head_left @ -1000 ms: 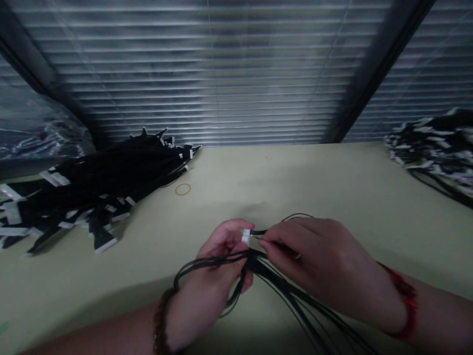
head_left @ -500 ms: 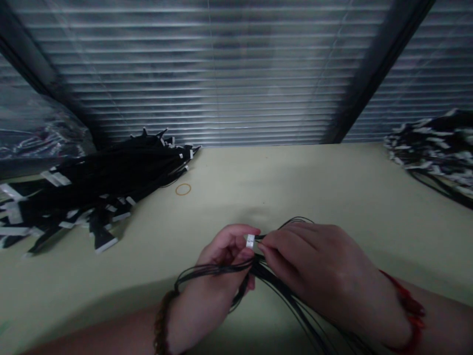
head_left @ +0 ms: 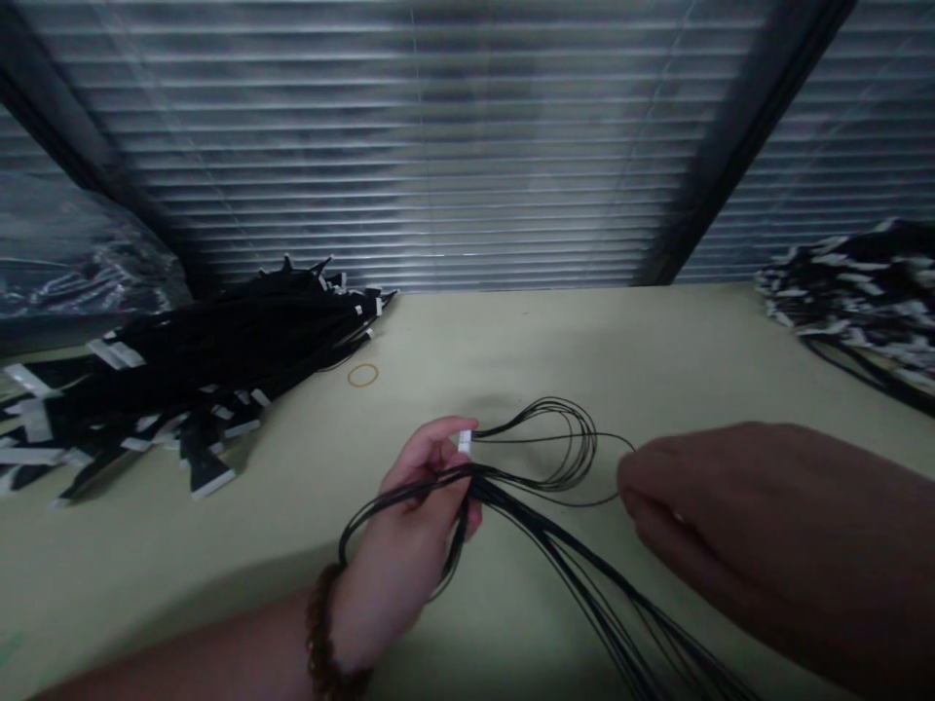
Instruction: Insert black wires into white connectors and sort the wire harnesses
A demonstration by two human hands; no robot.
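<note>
My left hand (head_left: 420, 521) is closed around a bundle of thin black wires (head_left: 544, 526), with a small white connector (head_left: 465, 442) pinched between thumb and forefinger. From the connector, several wires loop out to the right and curve back to the palm. Other wires drape over the back of this hand and trail toward the lower right. My right hand (head_left: 752, 535) is to the right, its fingers pinched on one thin black wire (head_left: 614, 436) that is drawn out wider than the other loops. The fingertips hide the wire's bend.
A heap of black cables with white connectors (head_left: 241, 341) lies at the left beside clear plastic (head_left: 80, 263). A yellow rubber band (head_left: 363, 376) rests near it. Another cable bundle (head_left: 862, 292) lies at the right. Window blinds (head_left: 474, 146) stand behind the table (head_left: 570, 360).
My right hand has moved right, away from the connector, drawing a wire out. My left hand has shifted slightly up and left with the connector, and the wire loops now show between my hands.
</note>
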